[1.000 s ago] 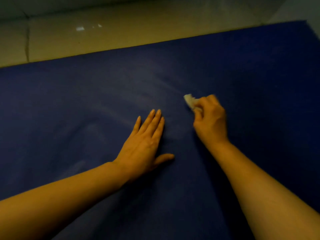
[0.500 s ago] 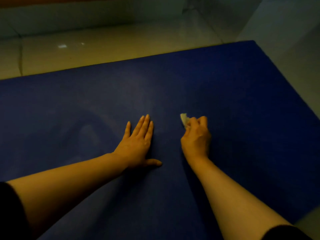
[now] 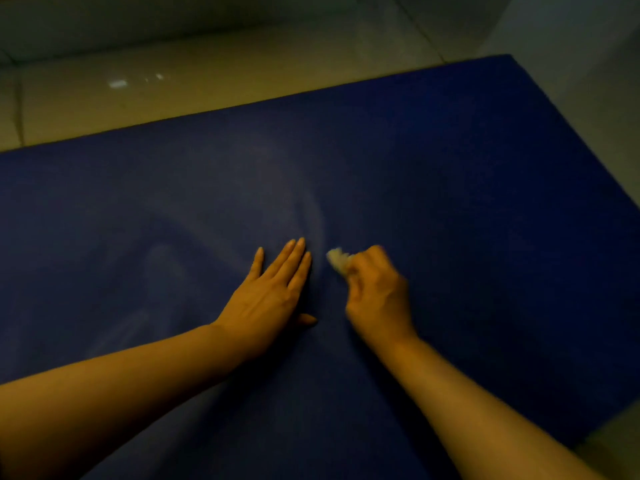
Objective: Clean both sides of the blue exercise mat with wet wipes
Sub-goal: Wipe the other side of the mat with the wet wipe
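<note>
Kneeling over the blue exercise mat point(image 3: 450, 209) spread on the tiled floor point(image 3: 207, 81), we press our left hand point(image 3: 266, 299) flat, while our right hand point(image 3: 377, 292) pinches a crumpled wet wipe point(image 3: 337, 259) against it.

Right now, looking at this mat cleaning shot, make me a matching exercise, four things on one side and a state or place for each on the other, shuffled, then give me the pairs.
Column one:
1. left hand
2. right hand
3. wet wipe
4. blue exercise mat

Column two:
A. bunched up, sticking out of a curled grip
B. spread out on the tiled floor
C. palm down, fingers straight, resting on the mat
D. fingers curled round a pale wad

Pairs: 1-C, 2-D, 3-A, 4-B
</note>
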### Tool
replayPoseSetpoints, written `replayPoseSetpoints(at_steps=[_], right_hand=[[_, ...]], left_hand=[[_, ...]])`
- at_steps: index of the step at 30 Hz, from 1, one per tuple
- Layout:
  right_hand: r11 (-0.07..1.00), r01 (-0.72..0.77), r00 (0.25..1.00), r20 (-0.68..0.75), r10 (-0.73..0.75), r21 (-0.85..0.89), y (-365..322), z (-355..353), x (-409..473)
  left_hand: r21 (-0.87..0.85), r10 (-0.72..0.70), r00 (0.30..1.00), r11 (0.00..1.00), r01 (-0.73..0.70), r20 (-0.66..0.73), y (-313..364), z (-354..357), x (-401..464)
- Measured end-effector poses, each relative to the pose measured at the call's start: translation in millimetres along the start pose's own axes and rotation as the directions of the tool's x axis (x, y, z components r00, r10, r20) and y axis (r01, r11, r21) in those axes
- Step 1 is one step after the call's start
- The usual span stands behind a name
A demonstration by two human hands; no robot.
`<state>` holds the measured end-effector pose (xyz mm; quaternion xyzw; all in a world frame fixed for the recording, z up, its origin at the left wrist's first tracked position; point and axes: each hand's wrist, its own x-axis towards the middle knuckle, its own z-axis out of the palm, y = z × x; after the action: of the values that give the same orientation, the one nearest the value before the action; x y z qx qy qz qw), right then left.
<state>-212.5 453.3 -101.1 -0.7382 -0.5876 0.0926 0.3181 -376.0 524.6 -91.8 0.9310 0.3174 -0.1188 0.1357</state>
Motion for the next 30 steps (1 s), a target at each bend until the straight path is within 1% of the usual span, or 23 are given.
replayPoseSetpoints(at_steps=[2, 4, 5, 6, 8, 9, 10, 11, 12, 13, 15, 17, 18, 19, 21, 22, 23, 24, 25, 27, 28, 29, 30], right_hand=[[0.989, 0.132, 0.977, 0.158, -0.140, 0.061, -14.9, 3.2, -28.6], [0.984, 0.170, 0.956, 0.230, -0.179, 0.062, -8.9, -1.5, -30.0], [0.987, 0.155, 0.962, 0.217, -0.162, 0.052, 1.0, -4.6, -23.9], [0.993, 0.115, 0.979, 0.163, -0.119, 0.031, 11.5, -8.2, -16.6], [0.999, -0.046, 0.999, -0.010, 0.045, -0.024, 30.6, -17.6, -0.5], [0.992, -0.122, 0.990, -0.073, 0.119, -0.035, 35.7, -20.7, 2.0], [0.988, -0.149, 0.984, -0.102, 0.144, -0.045, 35.4, -21.7, -0.8], [0.990, -0.132, 0.987, -0.100, 0.128, -0.042, 29.6, -21.6, -8.1], [0.996, -0.085, 0.995, -0.061, 0.083, -0.031, 21.9, -19.2, -19.3], [1.000, -0.022, 1.000, 0.008, 0.022, -0.007, 12.6, -17.9, -31.7], [0.995, 0.090, 0.984, 0.151, -0.094, 0.032, 3.0, -18.9, -51.2], [0.990, 0.142, 0.968, 0.206, -0.144, 0.026, 12.6, -26.0, -48.9], [0.993, 0.120, 0.976, 0.180, -0.118, 0.005, 21.5, -30.8, -42.7], [0.998, 0.056, 0.991, 0.121, -0.053, -0.018, 31.5, -35.6, -34.2], [0.990, -0.122, 0.992, -0.033, 0.120, -0.067, 47.2, -43.2, -21.5], [0.984, -0.154, 0.987, -0.062, 0.149, -0.088, 47.6, -43.7, -22.9], [0.988, -0.130, 0.990, -0.061, 0.125, -0.087, 41.1, -41.9, -29.8], [0.996, -0.071, 0.997, -0.021, 0.070, -0.057, 30.6, -38.0, -40.0], [1.000, 0.004, 0.999, 0.048, -0.004, -0.010, 17.7, -34.1, -52.5], [0.990, 0.131, 0.971, 0.195, -0.140, 0.055, -0.4, -28.2, -74.1], [0.986, 0.154, 0.954, 0.250, -0.164, 0.059, -0.5, -26.7, -76.4], [0.988, 0.138, 0.949, 0.277, -0.152, 0.071, 5.2, -26.3, -71.7], [0.993, 0.093, 0.959, 0.262, -0.109, 0.072, 14.1, -27.2, -63.8]], left_hand=[[-0.029, 0.052, 0.994, 0.998, -0.055, -0.093, -2.5, 10.8, 0.5], [-0.003, 0.108, 0.986, 0.994, -0.109, -0.130, 0.0, 11.0, -4.4], [0.008, 0.152, 0.977, 0.988, -0.152, -0.148, 3.4, 9.3, -6.4], [0.029, 0.195, 0.967, 0.981, -0.193, -0.161, 6.5, 11.5, -8.1], [0.062, 0.211, 0.966, 0.977, -0.204, -0.147, 14.8, 12.2, -11.8], [0.063, 0.205, 0.969, 0.978, -0.197, -0.139, 18.4, 14.0, -12.3], [0.063, 0.196, 0.971, 0.980, -0.189, -0.135, 22.0, 15.9, -12.3], [0.062, 0.183, 0.976, 0.982, -0.177, -0.116, 25.6, 17.5, -12.2], [0.054, 0.170, 0.981, 0.985, -0.165, -0.096, 28.8, 19.1, -12.8], [0.038, 0.158, 0.985, 0.987, -0.155, -0.064, 31.4, 19.7, -13.4], [0.024, 0.141, 0.990, 0.990, -0.141, -0.005, 33.5, 20.7, -14.3], [0.028, 0.124, 0.992, 0.992, -0.125, 0.034, 35.7, 17.3, -13.9], [0.023, 0.113, 0.991, 0.993, -0.115, 0.067, 37.5, 14.3, -12.7], [0.024, 0.097, 0.991, 0.995, -0.100, 0.096, 38.7, 12.6, -12.1], [0.059, 0.054, 0.981, 0.996, -0.066, 0.188, 42.1, 9.4, -13.4], [0.093, 0.041, 0.969, 0.994, -0.065, 0.243, 43.8, 6.5, -13.0], [0.135, 0.029, 0.954, 0.988, -0.072, 0.299, 45.6, 2.0, -11.9], [0.178, 0.016, 0.936, 0.980, -0.084, 0.351, 46.7, -2.7, -10.6], [0.208, 0.008, 0.917, 0.973, -0.099, 0.398, 47.2, -8.8, -9.0], [0.208, -0.004, 0.885, 0.973, -0.105, 0.465, 49.1, -19.3, -5.4], [0.194, -0.007, 0.875, 0.976, -0.099, 0.483, 51.0, -21.7, -4.5], [0.183, -0.016, 0.872, 0.980, -0.084, 0.490, 53.5, -23.2, -5.2], [0.165, -0.030, 0.874, 0.985, -0.058, 0.485, 56.3, -22.7, -6.3]])
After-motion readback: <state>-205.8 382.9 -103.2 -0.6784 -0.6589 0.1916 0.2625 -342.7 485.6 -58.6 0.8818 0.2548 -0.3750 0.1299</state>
